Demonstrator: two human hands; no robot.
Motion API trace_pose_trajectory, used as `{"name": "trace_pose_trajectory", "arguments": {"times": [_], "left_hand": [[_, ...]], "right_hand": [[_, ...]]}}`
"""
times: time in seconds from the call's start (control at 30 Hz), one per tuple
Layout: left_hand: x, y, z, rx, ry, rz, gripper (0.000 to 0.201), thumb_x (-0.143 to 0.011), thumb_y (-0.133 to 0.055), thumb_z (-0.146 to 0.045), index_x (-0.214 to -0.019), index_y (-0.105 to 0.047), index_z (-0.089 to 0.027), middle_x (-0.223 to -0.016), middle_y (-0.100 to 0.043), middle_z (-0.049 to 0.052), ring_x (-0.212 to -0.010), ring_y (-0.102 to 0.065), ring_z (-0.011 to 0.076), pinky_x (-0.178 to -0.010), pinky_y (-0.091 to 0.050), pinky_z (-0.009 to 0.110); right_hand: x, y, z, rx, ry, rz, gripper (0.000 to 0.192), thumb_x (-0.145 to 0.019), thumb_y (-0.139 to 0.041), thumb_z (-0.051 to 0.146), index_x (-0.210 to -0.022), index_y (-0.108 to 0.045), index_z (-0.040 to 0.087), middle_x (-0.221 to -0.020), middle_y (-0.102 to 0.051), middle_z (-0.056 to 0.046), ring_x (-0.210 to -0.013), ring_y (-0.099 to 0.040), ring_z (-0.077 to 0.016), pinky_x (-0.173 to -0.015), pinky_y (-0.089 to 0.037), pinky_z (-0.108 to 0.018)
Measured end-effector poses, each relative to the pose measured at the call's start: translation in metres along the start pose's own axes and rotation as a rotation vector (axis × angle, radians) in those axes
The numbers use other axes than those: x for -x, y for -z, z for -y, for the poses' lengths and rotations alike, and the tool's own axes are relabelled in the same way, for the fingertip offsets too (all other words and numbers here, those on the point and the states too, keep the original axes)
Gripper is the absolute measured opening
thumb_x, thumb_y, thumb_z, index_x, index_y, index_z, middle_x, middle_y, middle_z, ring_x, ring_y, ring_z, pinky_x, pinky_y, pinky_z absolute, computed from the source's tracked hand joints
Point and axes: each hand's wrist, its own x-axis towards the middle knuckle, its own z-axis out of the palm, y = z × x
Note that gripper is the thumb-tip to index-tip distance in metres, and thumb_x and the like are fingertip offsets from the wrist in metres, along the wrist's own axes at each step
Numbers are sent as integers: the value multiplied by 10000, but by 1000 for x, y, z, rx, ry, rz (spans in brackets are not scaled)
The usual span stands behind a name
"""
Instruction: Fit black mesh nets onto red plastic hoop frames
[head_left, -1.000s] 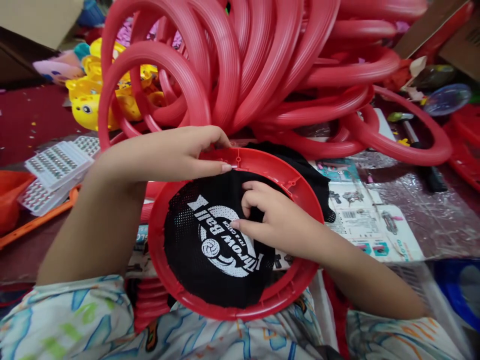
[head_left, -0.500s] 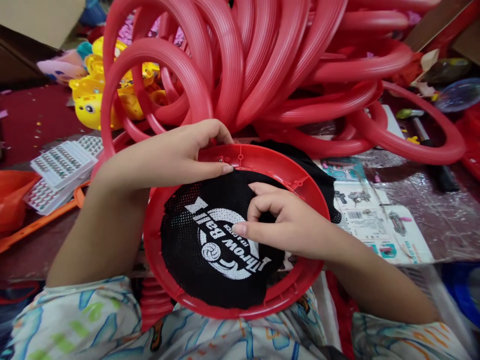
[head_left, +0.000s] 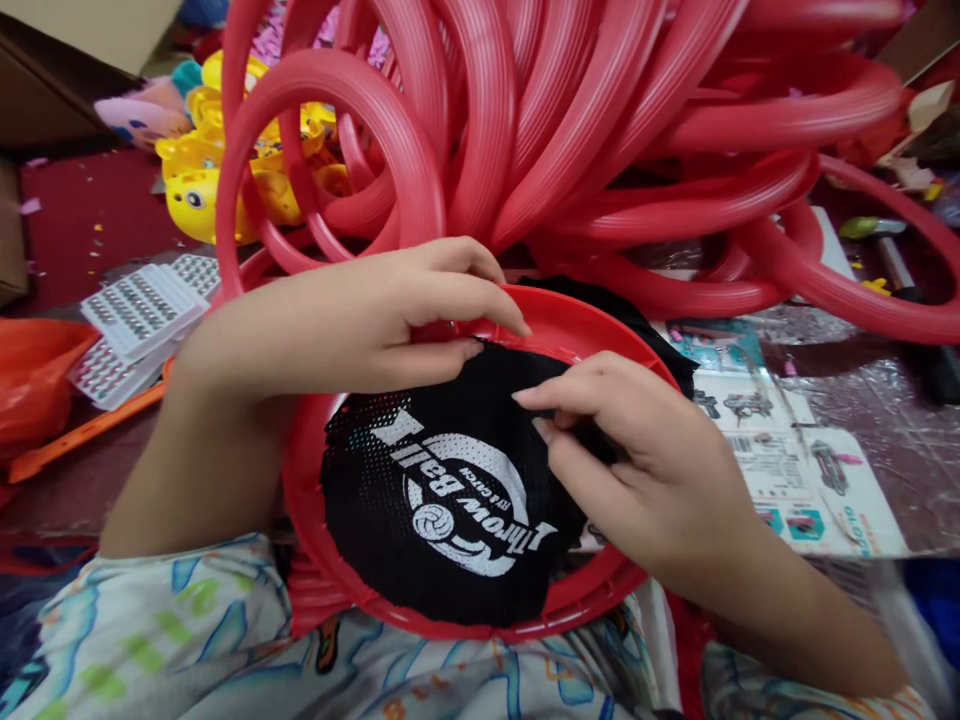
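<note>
Red plastic hoop (head_left: 315, 560) sits in our lap, black mesh net (head_left: 420, 470) stretched across it, white print facing up. Our left hand (head_left: 360, 320) pinches the hoop's far rim, fingers curled over its edge. Our right hand (head_left: 637, 450) presses down on the mesh, fingertips gripping the fabric. Behind, a heap of red rings (head_left: 570, 130) towers.
</note>
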Motion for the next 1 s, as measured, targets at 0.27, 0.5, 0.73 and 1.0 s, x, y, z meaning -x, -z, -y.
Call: {"name": "trace_pose_trajectory", "arguments": {"times": [0.27,0.5,0.73,1.0], "left_hand": [[-4,-1,-6,111,64,-57,278,-923,-524,-369,-1031,-727,-213,-1082,-671,37,-921,-641,160,-838,-504,254],[-12,-10,-5,186,93,-143,180,-892,-612,-308,-924,-773,-233,-990,-690,13,-878,-656,142,-798,-499,245],[-16,-17,-9,276,140,-202,160,-864,-582,-274,-828,-719,-202,-893,-731,9,-847,-664,149,-764,-493,249],[-19,-23,-8,194,166,-175,183,-896,-494,-358,-855,-584,-203,-835,-630,12,-789,-598,159,-747,-467,285]], "right_hand": [[4,8,-6,240,235,-80,340,-919,-566,37,-1168,-643,257,-1136,-737,-44,-963,-685,-172,-842,-575,-346],[3,6,-14,468,507,-98,217,-889,-615,49,-1080,-661,142,-1057,-782,-112,-814,-660,-216,-647,-558,-379],[0,6,-15,522,460,-114,287,-874,-601,5,-1093,-660,180,-1104,-781,-119,-813,-706,-218,-659,-573,-387],[-2,4,-19,587,453,-116,231,-891,-579,18,-1074,-677,118,-1125,-772,-145,-799,-668,-224,-689,-572,-401]]}}
